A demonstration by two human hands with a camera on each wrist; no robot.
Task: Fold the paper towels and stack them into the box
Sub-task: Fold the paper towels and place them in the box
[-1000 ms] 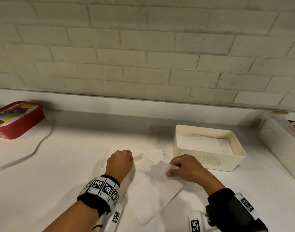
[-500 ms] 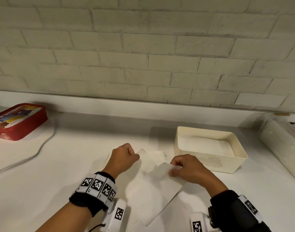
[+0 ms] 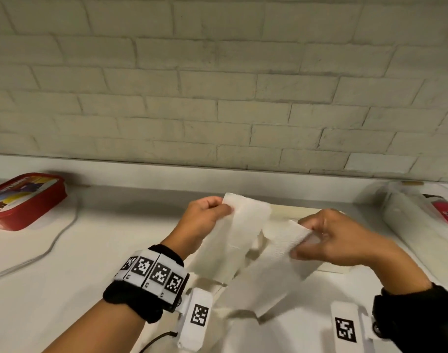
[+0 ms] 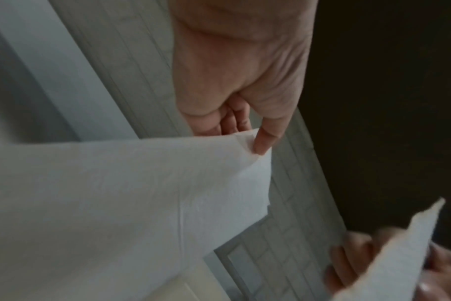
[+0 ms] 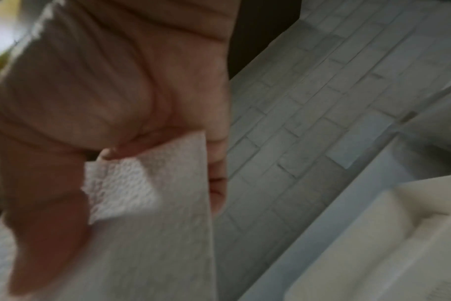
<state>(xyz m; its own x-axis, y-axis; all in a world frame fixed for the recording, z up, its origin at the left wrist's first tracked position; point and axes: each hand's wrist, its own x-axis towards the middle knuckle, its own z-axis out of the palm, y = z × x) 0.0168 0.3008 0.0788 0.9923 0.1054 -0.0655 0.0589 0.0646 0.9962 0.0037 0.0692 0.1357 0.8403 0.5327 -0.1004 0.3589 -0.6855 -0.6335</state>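
The left hand (image 3: pixel 203 220) pinches one top corner of a white embossed paper towel sheet (image 3: pixel 239 240), and the right hand (image 3: pixel 337 240) pinches the other; the sheet hangs slack between them above the white desk (image 3: pixel 90 250). More white paper towels (image 3: pixel 243 309) lie flat beneath. Behind the sheet, toward the desk's back edge, sits the cream rectangular plastic box (image 3: pixel 296 208), mostly hidden. A red lidded plastic tub (image 3: pixel 24 200) rests at the back left corner, beside a white cable (image 3: pixel 57 240).
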